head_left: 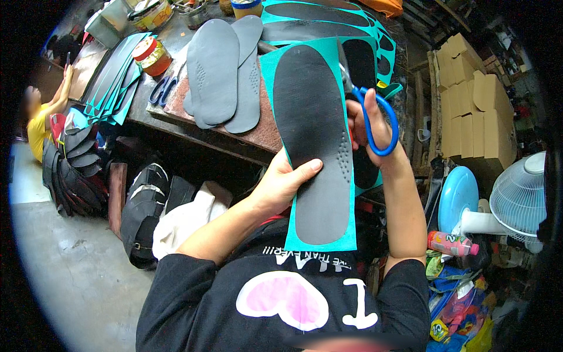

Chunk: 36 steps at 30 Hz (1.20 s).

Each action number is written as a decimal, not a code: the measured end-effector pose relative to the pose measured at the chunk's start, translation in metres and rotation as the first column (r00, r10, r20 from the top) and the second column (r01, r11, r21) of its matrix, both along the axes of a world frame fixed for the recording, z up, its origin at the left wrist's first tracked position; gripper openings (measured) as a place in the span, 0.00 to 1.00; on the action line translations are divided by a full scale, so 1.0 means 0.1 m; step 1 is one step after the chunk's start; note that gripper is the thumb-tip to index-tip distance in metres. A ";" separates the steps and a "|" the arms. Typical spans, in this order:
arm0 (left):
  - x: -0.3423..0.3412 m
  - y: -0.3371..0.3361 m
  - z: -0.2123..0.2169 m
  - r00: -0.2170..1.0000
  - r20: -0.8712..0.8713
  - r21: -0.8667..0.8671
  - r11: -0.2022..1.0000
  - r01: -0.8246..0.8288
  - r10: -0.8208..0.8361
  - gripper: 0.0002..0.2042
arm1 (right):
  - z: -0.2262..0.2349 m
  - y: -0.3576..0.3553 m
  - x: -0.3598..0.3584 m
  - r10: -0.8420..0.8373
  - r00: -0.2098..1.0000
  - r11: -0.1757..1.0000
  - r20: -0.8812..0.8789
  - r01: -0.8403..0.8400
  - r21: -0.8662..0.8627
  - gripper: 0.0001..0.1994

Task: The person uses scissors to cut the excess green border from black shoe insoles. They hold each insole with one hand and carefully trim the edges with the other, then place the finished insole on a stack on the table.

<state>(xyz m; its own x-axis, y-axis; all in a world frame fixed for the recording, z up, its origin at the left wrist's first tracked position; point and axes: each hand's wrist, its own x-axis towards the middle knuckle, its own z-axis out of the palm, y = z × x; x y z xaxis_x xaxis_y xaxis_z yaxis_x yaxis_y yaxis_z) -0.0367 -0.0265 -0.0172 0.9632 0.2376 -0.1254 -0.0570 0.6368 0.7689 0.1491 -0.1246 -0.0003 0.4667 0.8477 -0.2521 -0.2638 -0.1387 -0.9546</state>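
Note:
My left hand (281,185) is closed on a teal sheet with a black insole (311,111) on it, its thumb lying on the black face. Small raised dots show near the insole's right edge. Blue-handled scissors (394,129) are in my right hand (378,126), beside the sheet's upper right edge, with the blades pointing away from me. Part of the right hand's fingers are hidden behind the sheet. Loose grey insoles (214,70) lie overlapping on the bench to the left. Behind the held piece, more teal sheets with black insole shapes (316,12) are spread out.
On the bench stand a red-lidded jar (151,56), dark-handled scissors (163,91) and a stack of teal-edged sheets (114,82). Cardboard boxes (475,105) and a fan (519,193) stand at the right. At the far left sits another person (44,120) in yellow.

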 end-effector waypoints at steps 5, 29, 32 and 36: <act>0.02 0.09 0.02 0.985 -0.001 0.120 0.978 -0.169 0.170 0.20 | 0.10 0.05 0.04 -0.013 0.976 0.992 0.217 0.039 -0.117 0.39; 0.07 0.40 0.18 0.873 0.220 0.397 0.778 -0.487 0.435 0.24 | -0.01 -1.04 -0.93 0.201 0.970 0.979 0.135 -0.194 -0.061 0.48; 0.08 0.35 0.19 0.869 0.232 0.413 0.764 -0.495 0.438 0.24 | 0.06 -1.02 -0.89 0.262 0.932 0.963 0.252 -0.237 -0.124 0.50; 0.07 0.31 0.20 0.866 0.264 0.411 0.763 -0.498 0.424 0.25 | 0.10 -0.97 -0.86 0.236 0.950 0.971 0.203 -0.223 -0.083 0.49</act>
<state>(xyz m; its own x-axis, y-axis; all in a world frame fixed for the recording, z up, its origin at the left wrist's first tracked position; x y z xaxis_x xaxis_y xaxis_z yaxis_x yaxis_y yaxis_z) -0.0299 0.0048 0.0032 0.7196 0.6508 0.2423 -0.3877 0.0869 0.9177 0.0628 -0.2219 0.0094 0.3091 0.9248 -0.2216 -0.0128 -0.2290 -0.9733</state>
